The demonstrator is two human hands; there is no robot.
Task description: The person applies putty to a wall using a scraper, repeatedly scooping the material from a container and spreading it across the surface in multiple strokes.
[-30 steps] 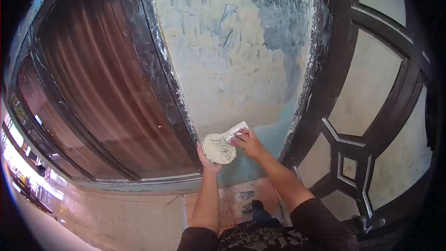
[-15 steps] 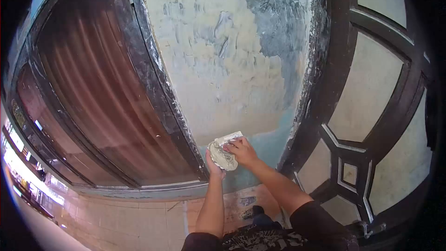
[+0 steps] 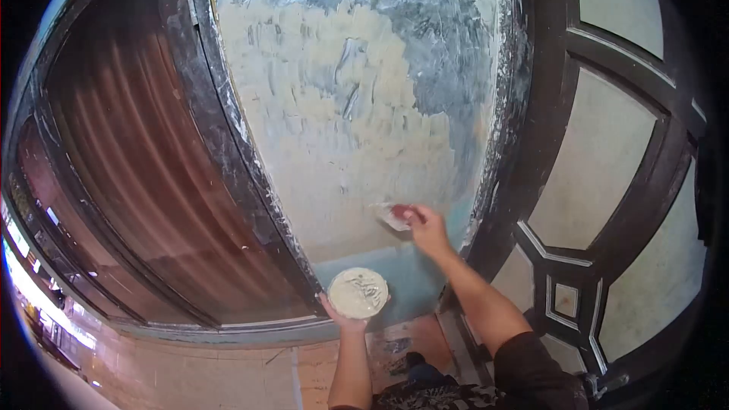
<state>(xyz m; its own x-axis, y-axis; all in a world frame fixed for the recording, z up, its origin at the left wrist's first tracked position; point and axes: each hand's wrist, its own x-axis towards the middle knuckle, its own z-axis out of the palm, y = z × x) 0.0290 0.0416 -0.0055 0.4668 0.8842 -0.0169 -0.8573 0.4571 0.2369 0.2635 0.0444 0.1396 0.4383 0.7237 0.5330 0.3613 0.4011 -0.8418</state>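
My left hand (image 3: pixel 351 324) holds up a round container of pale putty (image 3: pixel 358 293) from below, near the foot of the wall panel. Its top faces me and the putty surface looks ridged. In my right hand (image 3: pixel 428 229) is a putty knife with a red handle (image 3: pixel 402 212), its blade against or just before the wall panel (image 3: pixel 357 175). Cream putty covers much of the panel in rough strokes, with grey patches at the top and right and a blue-green band below.
A dark-framed glass window with a reddish curtain (image 3: pixel 159 175) is on the left. To the right stands a dark wooden lattice with pale panels (image 3: pixel 596 159). Below lies a tiled floor (image 3: pixel 190 372), with my foot (image 3: pixel 416 361) near the wall.
My right hand has moved from the container up and right to the wall panel with the putty knife. The container and my left hand are lower, and the view has shifted slightly.
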